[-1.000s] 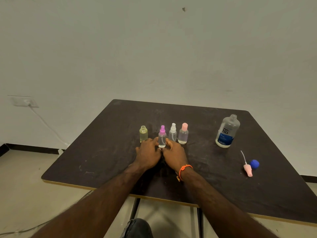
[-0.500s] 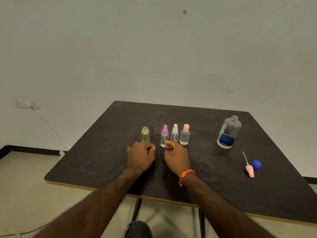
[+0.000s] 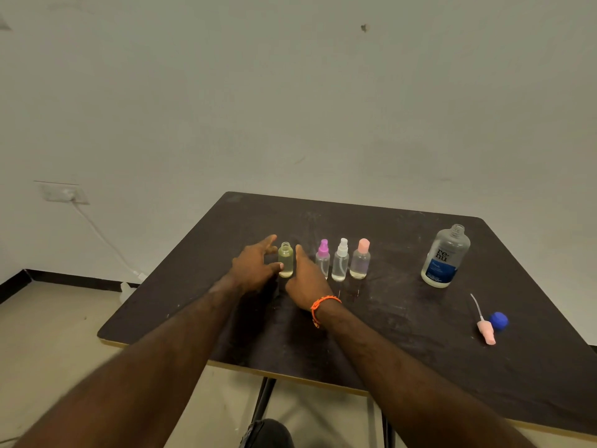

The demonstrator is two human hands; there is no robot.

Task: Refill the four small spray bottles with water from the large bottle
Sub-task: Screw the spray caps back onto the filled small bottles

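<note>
**Head view: both hands at the uncapped yellow bottle**

Head camera looks down on a dark table [image 3: 403, 318]. Four small spray bottles stand upright in a row near mid-table: yellow-tinted bottle [image 3: 286, 260], uncapped; purple-capped bottle [image 3: 322, 259]; white-capped bottle [image 3: 340, 260]; pink-capped bottle [image 3: 360, 259].

Left hand [image 3: 253, 270] has its fingers spread around the left side of the yellow-tinted bottle, thumb tip touching its lower wall. Right hand [image 3: 307, 279] lies just right of that bottle, fingers extended toward it; contact cannot be judged. Orange wristband [image 3: 321, 307] on the right wrist.

Large bottle [image 3: 445, 257], blue label, open neck, stands upright well to the right. Nearer the table's front right lie a pink spray head [image 3: 486, 331] with dip tube and a blue cap [image 3: 499, 320], just beside each other.
</note>
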